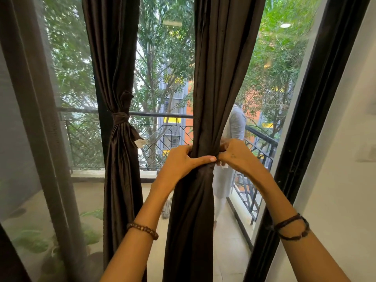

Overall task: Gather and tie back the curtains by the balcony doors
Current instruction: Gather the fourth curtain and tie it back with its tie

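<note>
Upright, gathered curtain (205,98), both hands gripping

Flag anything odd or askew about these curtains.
Little stands out. The left curtain is tied, but a pale tag sticks out below its knot. The right curtain is only bunched, gripped by the left hand and right hand, with no finished tie showing.

Between the tied left curtain (120,139) and the gathered right curtain (203,110) lies an open gap, closed at the back by the balcony door glass (162,78). Both hands, the left hand (183,161) and the right hand (236,154), crowd the right curtain's waist from either side. Right of it a narrow strip of glass remains before the black door frame (301,139) and the white wall (345,180). A sheer curtain (30,139) blocks the far left.
</note>
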